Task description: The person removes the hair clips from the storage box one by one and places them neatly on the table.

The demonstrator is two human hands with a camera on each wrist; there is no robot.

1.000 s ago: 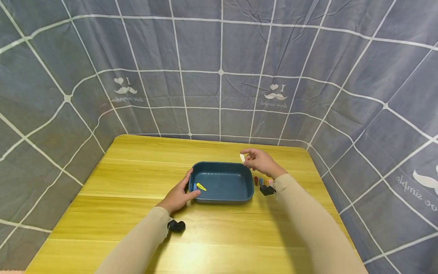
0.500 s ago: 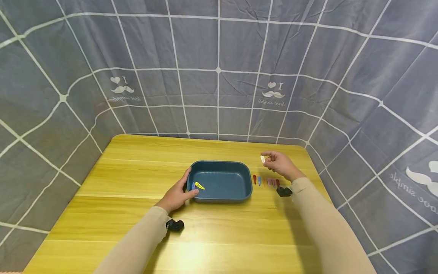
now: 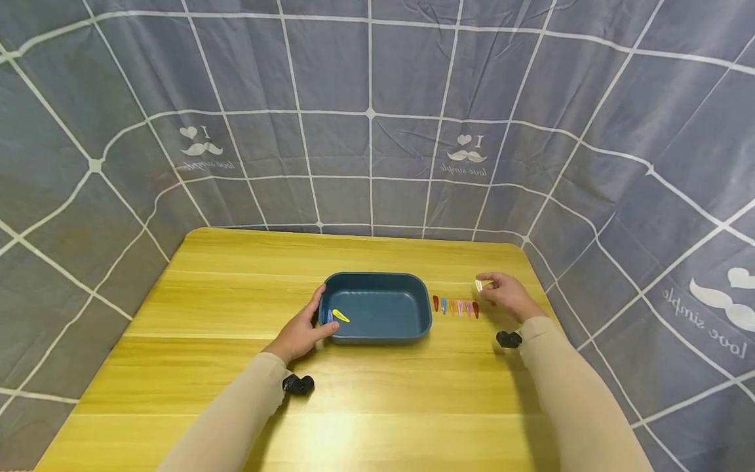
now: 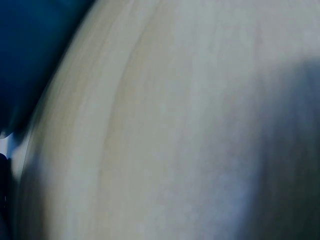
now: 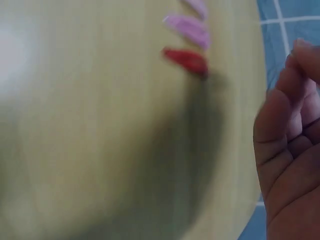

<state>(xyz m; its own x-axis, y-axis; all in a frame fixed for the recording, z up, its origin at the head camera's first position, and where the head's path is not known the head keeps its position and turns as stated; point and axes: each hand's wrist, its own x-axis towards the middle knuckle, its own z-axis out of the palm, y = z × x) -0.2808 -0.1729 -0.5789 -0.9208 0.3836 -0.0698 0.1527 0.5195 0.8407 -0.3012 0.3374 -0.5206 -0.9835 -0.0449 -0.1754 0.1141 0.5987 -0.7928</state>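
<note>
In the head view a dark blue rectangular bin (image 3: pixel 377 339) stands on the table. My left hand (image 3: pixel 297 333) grips its left end, thumb over the rim and fingers along the outside wall. Inside, near that thumb, lie a yellow hair clip (image 3: pixel 341 316) and a blue hair clip (image 3: pixel 330 316). My right hand (image 3: pixel 508 295) pinches a white hair clip (image 3: pixel 479 286) between thumb and fingertips, just beyond the right end of a row of hair clips. That row's last one is a dark red hair clip (image 3: pixel 476 310); in the right wrist view it shows as a red hair clip (image 5: pixel 186 61).
Right of the bin the row begins with a dark red clip (image 3: pixel 436 303) and a light blue clip (image 3: pixel 444 305), followed by orange, pink and purple ones. A grey curtain (image 3: pixel 401 151) with white lines surrounds the wooden table (image 3: pixel 377 406) at the back and sides.
My right hand has carried the white hair clip rightward from above the bin's far right corner to beyond the row's right end. My left hand stays on the bin.
</note>
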